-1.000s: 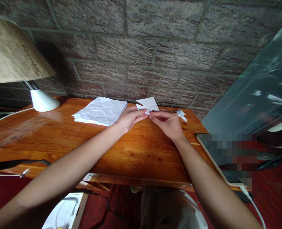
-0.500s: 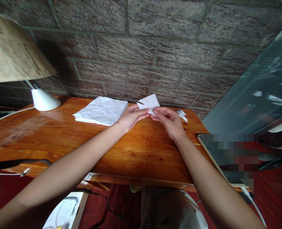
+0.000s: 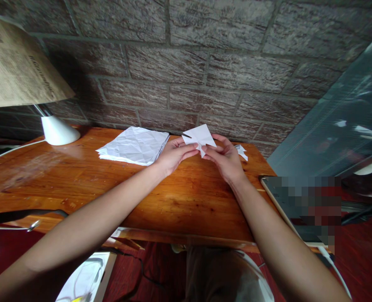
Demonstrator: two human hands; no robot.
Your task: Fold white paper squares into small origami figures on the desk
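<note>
A folded piece of white paper is held up over the far part of the wooden table, with a narrow slit at its left side and a small point hanging at the bottom. My left hand pinches its lower left part between thumb and fingers. On the right, my right hand has its thumb at the paper's lower edge and its index finger raised behind the right corner. A stack of creased white sheets lies left of my left hand. Beyond my right hand rests a small folded paper piece.
A lamp with a white base and printed shade stands at the left. The brick wall rises right behind the table. At the right edge is a tablet, partly blurred out, with a white cable. A black strap lies front left.
My right index finger has lifted and spread away behind the paper's right corner. More of the paper's lower point shows between my hands. My left hand stays almost in place.
</note>
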